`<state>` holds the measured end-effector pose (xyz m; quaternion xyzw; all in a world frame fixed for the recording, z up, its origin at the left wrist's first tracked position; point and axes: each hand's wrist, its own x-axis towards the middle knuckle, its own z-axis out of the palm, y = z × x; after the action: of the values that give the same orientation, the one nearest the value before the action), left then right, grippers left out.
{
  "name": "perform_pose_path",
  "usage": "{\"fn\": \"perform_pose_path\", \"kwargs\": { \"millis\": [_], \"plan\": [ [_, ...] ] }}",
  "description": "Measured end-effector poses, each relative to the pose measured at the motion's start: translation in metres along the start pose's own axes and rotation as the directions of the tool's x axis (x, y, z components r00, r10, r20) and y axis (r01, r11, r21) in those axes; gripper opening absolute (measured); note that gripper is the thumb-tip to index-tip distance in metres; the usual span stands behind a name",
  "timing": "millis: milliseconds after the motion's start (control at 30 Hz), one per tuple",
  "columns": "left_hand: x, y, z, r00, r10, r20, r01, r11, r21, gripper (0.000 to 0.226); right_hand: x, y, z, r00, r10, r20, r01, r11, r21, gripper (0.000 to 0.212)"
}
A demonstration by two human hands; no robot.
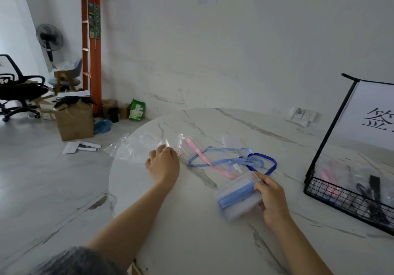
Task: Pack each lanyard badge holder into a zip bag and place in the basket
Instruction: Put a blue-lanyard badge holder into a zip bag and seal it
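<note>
Mid-frame, your left hand [163,163] pinched a zip bag [136,146], your right hand [271,200] gripped a badge holder [237,197]; next, likely opening the bag.

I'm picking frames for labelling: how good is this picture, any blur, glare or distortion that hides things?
Head view: soft, even light, with only faint shadows by the left hand and right hand; no harsh glare on the table; the clear zip bag barely stands out from the pale floor; the basket contents look smeared, and its frame leans near the edge; the badge holder is slightly soft.
</note>
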<state>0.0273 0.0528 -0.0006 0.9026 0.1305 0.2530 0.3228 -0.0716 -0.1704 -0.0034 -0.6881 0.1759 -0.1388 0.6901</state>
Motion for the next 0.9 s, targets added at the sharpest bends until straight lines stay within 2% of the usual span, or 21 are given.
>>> {"fn": "perform_pose_path", "kwargs": {
  "millis": [100,200,267,333,400,433,500,567,667,733,800,833,900],
  "plan": [
    [-0.004,0.014,-0.021,0.994,0.005,-0.113,-0.025,0.983,-0.181,0.032,-0.001,-0.004,-0.002,0.999,0.008,0.035,-0.008,1.0,0.024,0.035],
    [-0.015,0.034,-0.032,0.956,0.191,-0.224,-0.249,0.929,-0.273,0.03,-0.006,-0.013,-0.007,0.992,0.002,0.128,-0.008,0.999,0.05,0.048],
    [-0.025,0.048,-0.033,0.859,0.366,-0.358,-0.465,0.851,-0.245,0.031,-0.01,-0.021,-0.01,0.974,-0.025,0.225,0.016,0.999,0.042,0.056],
    [-0.036,0.063,-0.028,0.718,0.501,-0.484,-0.632,0.761,-0.149,0.027,-0.011,-0.025,-0.014,0.955,-0.052,0.291,0.042,0.998,0.041,0.063],
    [-0.047,0.08,-0.018,0.599,0.583,-0.549,-0.726,0.684,-0.066,0.017,-0.011,-0.027,-0.018,0.945,-0.076,0.319,0.064,0.997,0.049,0.064],
    [-0.053,0.088,-0.011,0.569,0.61,-0.551,-0.747,0.664,-0.036,0.017,-0.011,-0.028,-0.019,0.939,-0.09,0.332,0.075,0.996,0.057,0.063],
    [-0.067,0.097,0.006,0.577,0.653,-0.491,-0.751,0.661,-0.004,0.018,-0.011,-0.028,-0.021,0.939,-0.115,0.325,0.093,0.992,0.084,0.064],
    [-0.081,0.095,0.024,0.657,0.667,-0.351,-0.713,0.701,-0.004,0.018,-0.008,-0.025,-0.025,0.951,-0.091,0.295,0.047,0.987,0.154,0.06],
    [-0.093,0.08,0.048,0.739,0.674,0.008,-0.674,0.739,0.023,0.026,-0.003,-0.02,-0.031,0.964,-0.018,0.264,-0.014,0.993,0.12,0.046],
    [-0.095,0.074,0.054,0.755,0.608,0.246,-0.626,0.78,-0.005,0.03,0.001,-0.016,-0.031,0.965,0.027,0.262,-0.041,0.998,0.05,0.039],
    [-0.091,0.073,0.056,0.742,0.514,0.431,-0.528,0.844,-0.098,0.033,0.003,-0.013,-0.03,0.968,0.054,0.243,-0.057,0.998,0.004,0.031],
    [-0.09,0.074,0.057,0.73,0.477,0.489,-0.476,0.869,-0.137,0.033,0.004,-0.012,-0.03,0.97,0.061,0.235,-0.06,0.998,-0.013,0.032],
    [-0.09,0.077,0.054,0.742,0.448,0.499,-0.397,0.893,-0.212,0.03,0.005,-0.01,-0.032,0.973,0.08,0.215,-0.071,0.996,-0.053,0.042]
  ]
}}
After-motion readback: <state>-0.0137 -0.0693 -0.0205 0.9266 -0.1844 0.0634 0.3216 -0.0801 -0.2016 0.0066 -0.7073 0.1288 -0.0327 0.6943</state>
